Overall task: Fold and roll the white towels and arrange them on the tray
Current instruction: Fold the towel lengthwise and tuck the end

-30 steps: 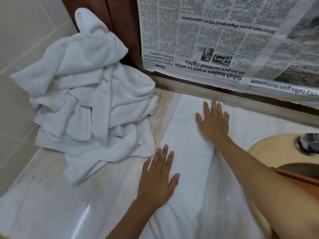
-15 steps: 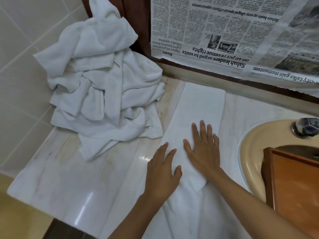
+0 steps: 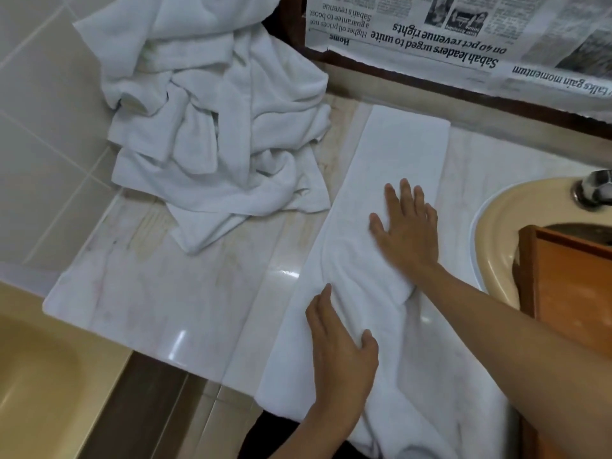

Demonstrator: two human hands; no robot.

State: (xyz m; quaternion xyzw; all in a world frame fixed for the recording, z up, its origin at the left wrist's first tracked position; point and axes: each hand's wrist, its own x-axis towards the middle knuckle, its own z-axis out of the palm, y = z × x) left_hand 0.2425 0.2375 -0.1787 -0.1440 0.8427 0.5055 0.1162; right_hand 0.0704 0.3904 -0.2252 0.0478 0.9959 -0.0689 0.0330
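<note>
1. R hand point(image 3: 407, 233) lies palm down on the long folded towel point(image 3: 397, 150). Its fingers point(image 3: 405, 193) are straight & spread, released, gripping nothing, just pressing the cloth flat.
2. L hand point(image 3: 341, 356) rests on the same towel, nearer the person. Its fingers point(image 3: 323, 303) are mostly straight & close together, w/ the thumb out to the side against a soft ridge of cloth. Not clenched, nothing pinched.
3. The towel is a narrow strip on the worktop point(image 3: 149, 293). Its far end lies flat & square beyond the R fingertips, just short of the back ledge. It runs under both palms, and its near end hangs over the worktop edge behind the L wrist. Btwn the two hands the cloth is bunched into a rumpled fold.
4. Pile of towels point(image 3: 215, 127): a loose, unfolded heap left of both sets of fingers, against the wall tiles point(image 3: 49, 127). One corner comes right up to the strip's left edge, ahead of the L fingertips; can't tell if they touch.
5. Tray point(image 3: 569, 293): wooden, right of the R wrist, sitting over the sink point(image 3: 496, 210), apart from both hands, only partly in view.
6. Tap point(image 3: 594, 190) is far right of the R fingertips. Newspaper point(image 3: 463, 34) hangs upside down beyond them, past the towel's far end.
</note>
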